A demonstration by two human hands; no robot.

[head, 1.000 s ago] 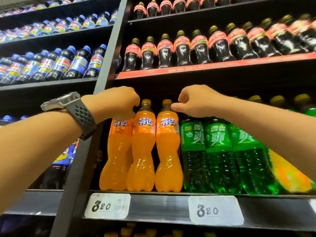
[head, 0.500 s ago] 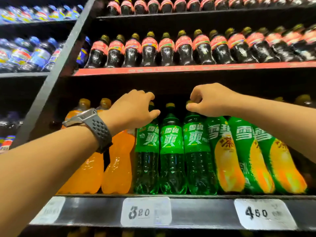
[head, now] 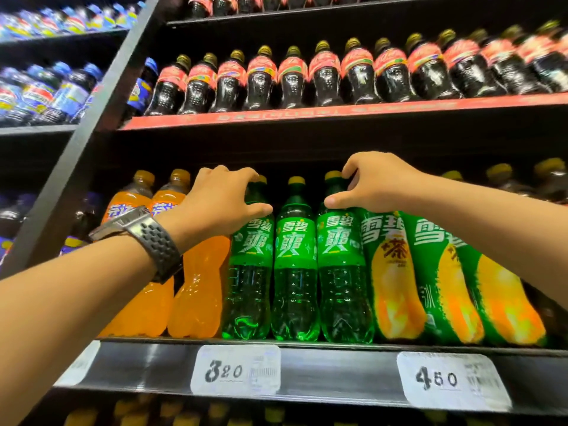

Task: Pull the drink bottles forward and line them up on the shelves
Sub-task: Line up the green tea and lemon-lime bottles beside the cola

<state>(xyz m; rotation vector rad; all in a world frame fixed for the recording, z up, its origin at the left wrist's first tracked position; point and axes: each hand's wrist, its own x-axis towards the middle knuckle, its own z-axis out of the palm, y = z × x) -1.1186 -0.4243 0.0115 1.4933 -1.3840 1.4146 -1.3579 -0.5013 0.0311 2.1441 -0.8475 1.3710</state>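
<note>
Drink bottles standing upright in a row at the front edge of the dark middle shelf (head: 338,368), shoulder to shoulder: orange soda bottles (head: 196,290) on the left, filled with bright orange liquid; three green bottles next, holding clear fizzy drink behind green labels; further right, green-and-yellow wrapped bottles (head: 396,281), contents hidden by the wrap. Left green bottle (head: 249,290) gripped at the neck by the left hand (head: 221,204), fingers curled over the top near the cap, thumb stretched along the shoulder. Middle green bottle (head: 295,287) untouched, standing between both hands. Right green bottle (head: 341,284) pinched at the neck by the right hand (head: 378,182), fingers bent around just under the yellow cap, thumb pressed on the near side. Both forearms raised and reaching inward; grey watch (head: 144,235) strapped on the left wrist. Above, on the red-edged shelf (head: 307,113), dark cola bottles (head: 292,78) with red labels, leaning in a long row. Off to the left, blurred blue-labelled bottles (head: 61,96). Along the shelf lip, white price tags reading 3.20 (head: 235,370) and 4.50 (head: 451,379).
</note>
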